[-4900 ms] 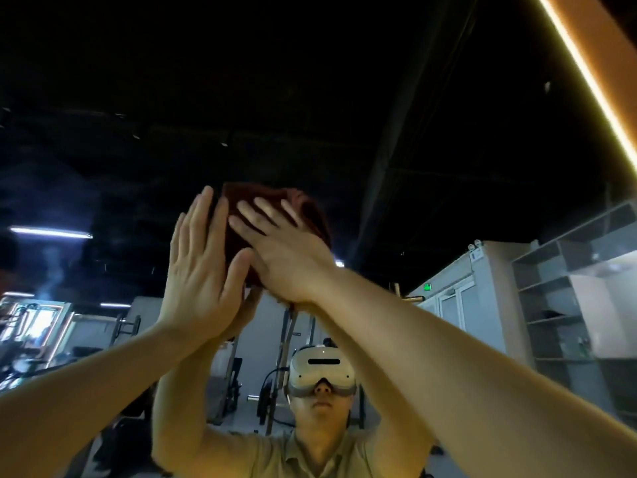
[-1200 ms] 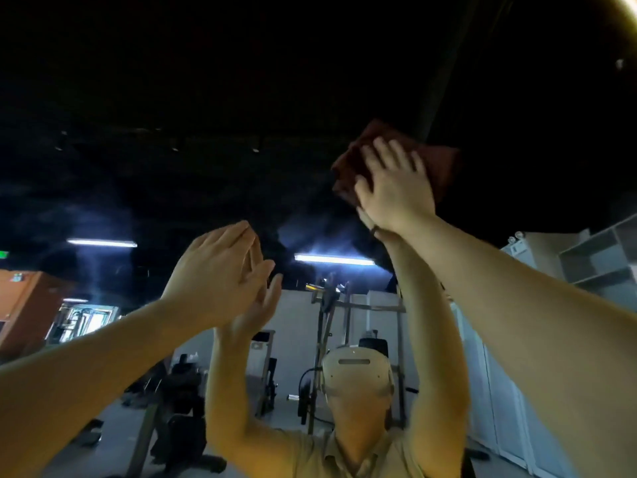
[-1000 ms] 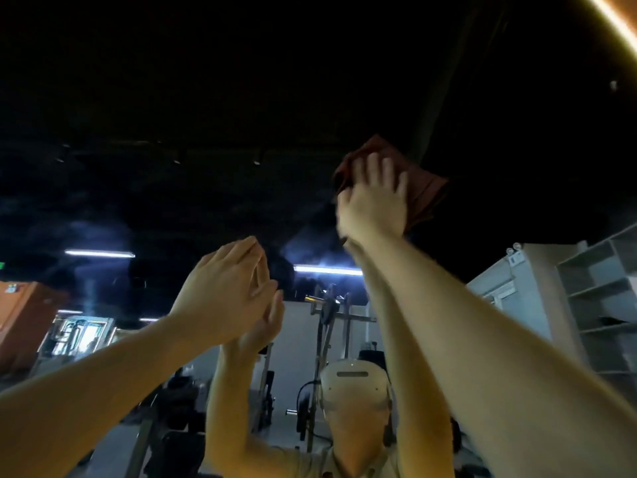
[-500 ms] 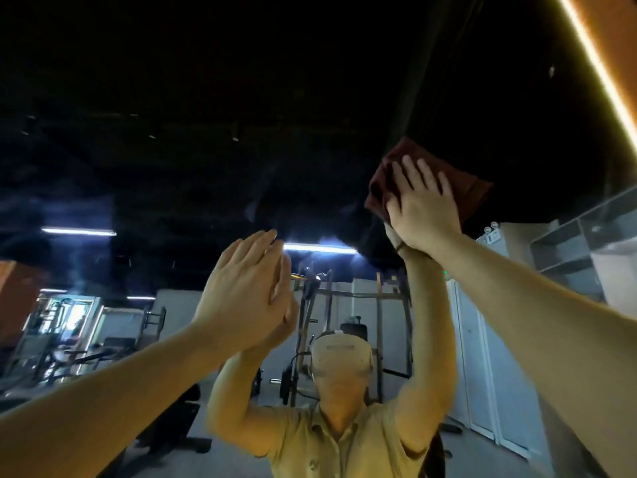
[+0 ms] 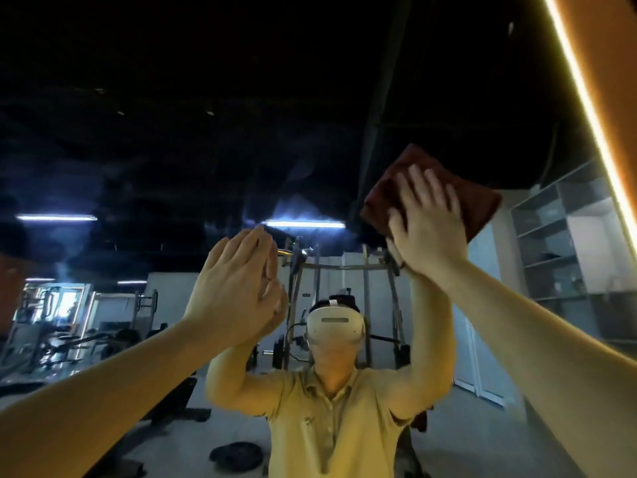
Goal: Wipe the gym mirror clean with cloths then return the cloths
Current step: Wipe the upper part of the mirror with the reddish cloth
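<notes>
Right hand (image 5: 427,232) presses cloth (image 5: 474,205) on mirror (image 5: 206,132); long axis slopes down-right.

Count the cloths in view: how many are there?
1. The dark red cloth is pressed to the mirror under the right hand, upper right. The left hand holds none; another may be out of view.

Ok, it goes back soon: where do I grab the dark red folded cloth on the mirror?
Probably its bare right corner, pinched from the right: the dark red folded cloth lies flat under the right hand, that corner sticking out.
</notes>
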Available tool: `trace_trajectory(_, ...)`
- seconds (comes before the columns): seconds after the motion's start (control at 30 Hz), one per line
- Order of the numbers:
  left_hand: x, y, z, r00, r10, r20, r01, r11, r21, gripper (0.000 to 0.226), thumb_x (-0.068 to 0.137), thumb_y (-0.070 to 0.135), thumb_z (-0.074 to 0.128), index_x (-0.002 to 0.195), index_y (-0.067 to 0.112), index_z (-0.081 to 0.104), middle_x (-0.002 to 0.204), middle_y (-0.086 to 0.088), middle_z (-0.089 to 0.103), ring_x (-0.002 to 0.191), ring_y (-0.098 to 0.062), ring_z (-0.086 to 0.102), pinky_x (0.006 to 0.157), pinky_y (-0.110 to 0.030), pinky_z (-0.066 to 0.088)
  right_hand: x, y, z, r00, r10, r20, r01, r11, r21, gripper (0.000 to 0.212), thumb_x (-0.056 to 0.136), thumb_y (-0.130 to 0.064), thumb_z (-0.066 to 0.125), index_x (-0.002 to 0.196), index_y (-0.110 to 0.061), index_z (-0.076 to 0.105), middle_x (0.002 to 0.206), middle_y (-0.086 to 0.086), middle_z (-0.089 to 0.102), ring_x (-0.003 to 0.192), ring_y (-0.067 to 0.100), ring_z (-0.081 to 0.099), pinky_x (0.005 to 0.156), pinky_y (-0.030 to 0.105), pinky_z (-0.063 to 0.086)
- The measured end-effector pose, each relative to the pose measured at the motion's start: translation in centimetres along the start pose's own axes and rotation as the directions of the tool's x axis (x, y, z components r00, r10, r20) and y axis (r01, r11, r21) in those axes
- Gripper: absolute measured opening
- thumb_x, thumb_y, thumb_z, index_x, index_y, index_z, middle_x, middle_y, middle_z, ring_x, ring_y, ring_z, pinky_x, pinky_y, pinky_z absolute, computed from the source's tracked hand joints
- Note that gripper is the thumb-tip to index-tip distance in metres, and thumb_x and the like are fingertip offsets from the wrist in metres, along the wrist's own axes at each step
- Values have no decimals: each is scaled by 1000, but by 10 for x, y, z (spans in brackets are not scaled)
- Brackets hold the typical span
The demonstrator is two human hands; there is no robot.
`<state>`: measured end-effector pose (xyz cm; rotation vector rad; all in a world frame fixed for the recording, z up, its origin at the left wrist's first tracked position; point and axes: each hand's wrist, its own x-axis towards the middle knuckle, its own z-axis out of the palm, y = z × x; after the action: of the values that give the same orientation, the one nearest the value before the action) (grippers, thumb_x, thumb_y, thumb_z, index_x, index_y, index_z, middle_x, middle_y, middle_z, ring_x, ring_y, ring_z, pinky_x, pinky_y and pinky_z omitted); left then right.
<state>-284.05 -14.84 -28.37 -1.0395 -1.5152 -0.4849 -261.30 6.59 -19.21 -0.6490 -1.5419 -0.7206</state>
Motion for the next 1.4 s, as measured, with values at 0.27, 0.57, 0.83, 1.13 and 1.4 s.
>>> trace_trajectory(0.27, 1, 30, 20, 985, -68, -160, 34, 978, -204, 62, 101, 38, 33, 152, 4, 47, 161, -13, 44, 151, -27, 35, 125, -41, 20, -126, -78, 33, 929, -369, -20, 370, 926, 80, 57, 108, -41, 26, 162, -23, 28, 172, 4, 18, 162, 24, 4, 130, 52, 4)
trace_trajectory(0.57, -5, 44, 36, 995, -50, -87, 44, 997, -71, 78, 102, 53, 27, 162, 3, 31, 169, -17, 30, 158, -33, 23, 129, -50, 20, -64, 48, 1, 984, 153, -92, -138, 979, 151, 51, 106, -28, 35, 156, -22, 45, 166, 4, 36, 156, 26, 25, 128, 53, 17)
trace_trajectory(0.83, -19, 6, 20, 969, -120, -214, 67, 969, -240, 61, 105, 35, 29, 155, 5, 45, 164, -13, 41, 152, -27, 35, 128, -49, 21, -89, -135, 24, 960, -257, -113, 276, 935, 224, 59, 89, -28, 54, 148, -22, 52, 158, 2, 45, 151, 27, 32, 126, 49, 17)
trace_trajectory(1.13, -48, -47, 17, 994, -110, -12, 107, 984, -143, 76, 97, 47, 28, 162, 7, 34, 171, -10, 28, 159, -24, 20, 129, -43, 13, 23, -98, 3, 965, -114, -238, 167, 962, 214, 34, 95, -13, 62, 129, -12, 66, 119, 14, 56, 112, 32, 54, 96, 44, 50)
trace_trajectory(1.4, -44, -75, 14, 913, -320, -252, 200, 891, -408, 63, 96, 26, 35, 156, 7, 39, 160, -11, 43, 149, -25, 35, 122, -41, 23, -30, -224, 17, 947, -245, -207, 302, 897, 323, 37, 79, -23, 81, 110, -13, 63, 105, 8, 62, 88, 21, 63, 74, 31, 54)
